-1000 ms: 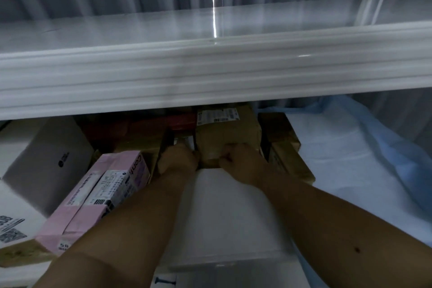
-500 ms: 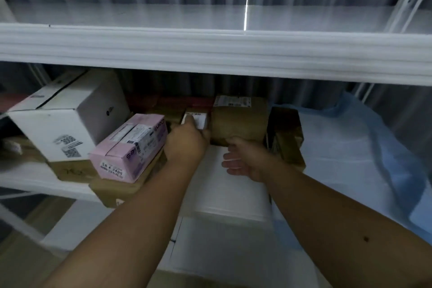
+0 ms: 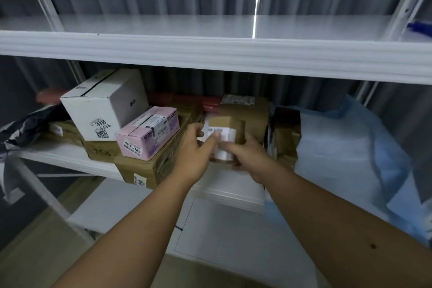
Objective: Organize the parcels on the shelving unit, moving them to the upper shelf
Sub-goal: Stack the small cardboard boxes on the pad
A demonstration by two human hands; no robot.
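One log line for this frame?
phase: pickup | left hand + right hand: gripping small brown parcel | upper shelf: no parcels visible

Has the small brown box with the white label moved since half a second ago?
Yes. The small brown box has come forward, out from beside the larger brown parcel, gripped by left hand and right hand.

We see our left hand [image 3: 195, 154] and right hand [image 3: 247, 156] gripping a small brown cardboard parcel with a white label [image 3: 224, 134] above the middle white shelf [image 3: 58, 156]. Left of it, a pink rectangular box [image 3: 149, 133] lies on a flat brown carton [image 3: 149, 168], beside a white cube-shaped box [image 3: 105, 105]. The upper white metal shelf [image 3: 210, 54] spans above; crumpled blue plastic sheeting [image 3: 350, 147] lies right.
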